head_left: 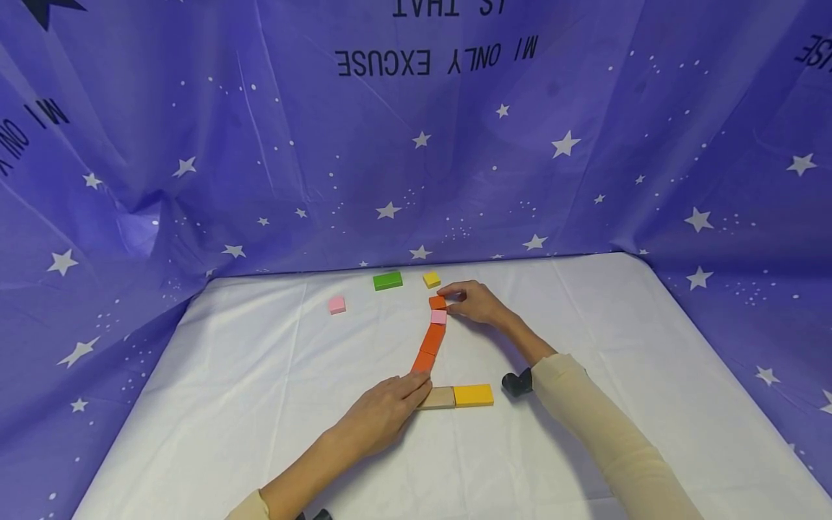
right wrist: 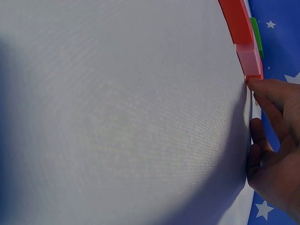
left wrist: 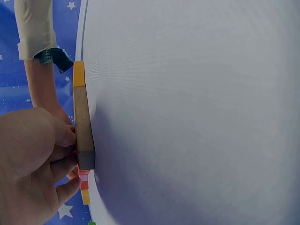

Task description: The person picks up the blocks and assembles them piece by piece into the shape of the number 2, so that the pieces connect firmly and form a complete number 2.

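Wooden blocks form a bent line on the white-covered table. My left hand (head_left: 383,410) rests its fairly straight fingers at the corner where a plain wood block (head_left: 439,398) meets an orange block (head_left: 424,361). Beyond the plain one lies a long yellow block (head_left: 474,395). Up the line come another orange block (head_left: 432,338), a pink block (head_left: 438,317) and a small orange block (head_left: 437,303). With thumb and index finger my right hand (head_left: 477,302) pinches the small orange block, at the far end. The fingers partly hide the line's corner.
A small yellow block (head_left: 432,279), a green block (head_left: 388,281) and a loose pink block (head_left: 336,305) lie near the table's back edge. Behind them hangs a purple star-printed cloth (head_left: 416,173). A black device (head_left: 517,383) sits at the right wrist.
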A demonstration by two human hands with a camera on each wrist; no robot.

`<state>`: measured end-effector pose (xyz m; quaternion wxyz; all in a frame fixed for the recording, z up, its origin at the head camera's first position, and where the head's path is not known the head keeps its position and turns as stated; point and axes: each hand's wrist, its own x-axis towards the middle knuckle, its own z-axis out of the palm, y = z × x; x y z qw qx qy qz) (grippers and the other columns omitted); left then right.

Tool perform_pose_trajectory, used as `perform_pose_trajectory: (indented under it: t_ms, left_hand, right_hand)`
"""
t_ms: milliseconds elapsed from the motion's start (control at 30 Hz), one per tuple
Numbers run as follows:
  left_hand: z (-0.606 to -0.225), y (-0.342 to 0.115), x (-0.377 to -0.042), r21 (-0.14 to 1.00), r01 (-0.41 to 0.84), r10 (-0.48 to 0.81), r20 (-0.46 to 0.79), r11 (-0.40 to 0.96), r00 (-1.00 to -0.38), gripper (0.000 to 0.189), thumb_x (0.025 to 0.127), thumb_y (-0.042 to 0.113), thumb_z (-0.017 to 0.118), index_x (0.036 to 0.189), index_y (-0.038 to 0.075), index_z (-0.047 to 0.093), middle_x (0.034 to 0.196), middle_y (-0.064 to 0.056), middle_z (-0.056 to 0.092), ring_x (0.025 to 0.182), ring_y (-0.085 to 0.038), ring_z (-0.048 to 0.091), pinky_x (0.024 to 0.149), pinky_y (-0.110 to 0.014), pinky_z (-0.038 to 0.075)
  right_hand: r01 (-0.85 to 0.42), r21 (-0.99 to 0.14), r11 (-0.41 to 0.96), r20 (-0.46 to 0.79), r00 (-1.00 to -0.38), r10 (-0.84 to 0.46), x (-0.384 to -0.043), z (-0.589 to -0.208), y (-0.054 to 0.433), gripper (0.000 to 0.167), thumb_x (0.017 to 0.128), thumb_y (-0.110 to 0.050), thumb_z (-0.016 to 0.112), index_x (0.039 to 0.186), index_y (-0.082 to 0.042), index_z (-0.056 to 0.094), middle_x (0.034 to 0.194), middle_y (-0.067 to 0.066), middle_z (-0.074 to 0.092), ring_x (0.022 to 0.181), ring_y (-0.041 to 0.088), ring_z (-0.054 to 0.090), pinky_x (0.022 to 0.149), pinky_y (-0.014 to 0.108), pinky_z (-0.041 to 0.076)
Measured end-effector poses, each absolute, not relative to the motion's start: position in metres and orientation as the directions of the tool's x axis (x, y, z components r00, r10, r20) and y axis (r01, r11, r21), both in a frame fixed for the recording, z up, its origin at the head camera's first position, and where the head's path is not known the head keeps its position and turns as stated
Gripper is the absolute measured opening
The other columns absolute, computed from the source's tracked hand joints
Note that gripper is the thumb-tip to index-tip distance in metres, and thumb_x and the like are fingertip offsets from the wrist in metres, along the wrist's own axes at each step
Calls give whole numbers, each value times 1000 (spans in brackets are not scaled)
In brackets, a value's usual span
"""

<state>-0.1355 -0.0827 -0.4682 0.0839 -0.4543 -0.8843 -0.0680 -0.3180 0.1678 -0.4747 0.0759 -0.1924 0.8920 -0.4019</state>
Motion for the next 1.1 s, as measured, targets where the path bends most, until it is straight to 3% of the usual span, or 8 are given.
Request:
perform_pose_trajectory:
  t_ms: [267,1100]
  left_hand:
    - [-470,-83,-136,45,818,791,228,573,-567,42,93,6,67,134,2,61,140,-11,56,130,-23,53,102,-36,47]
    - [-471,-83,-136,29,813,791,212,582,-574,42,94,7,66,135,2,60,142,-11,54,131,-23,51,103,-37,47]
  right_hand:
    - [-283,-749,599,13,-911,-413,-319,-477,168,38,88,-2,71,126,-7,71,125,9,67,111,28,60,98,43,49]
    - [-301,-728,616,28,-911,-411,-318,-479,166,37,88,-3,71,125,-7,71,124,10,68,105,27,62,94,42,51]
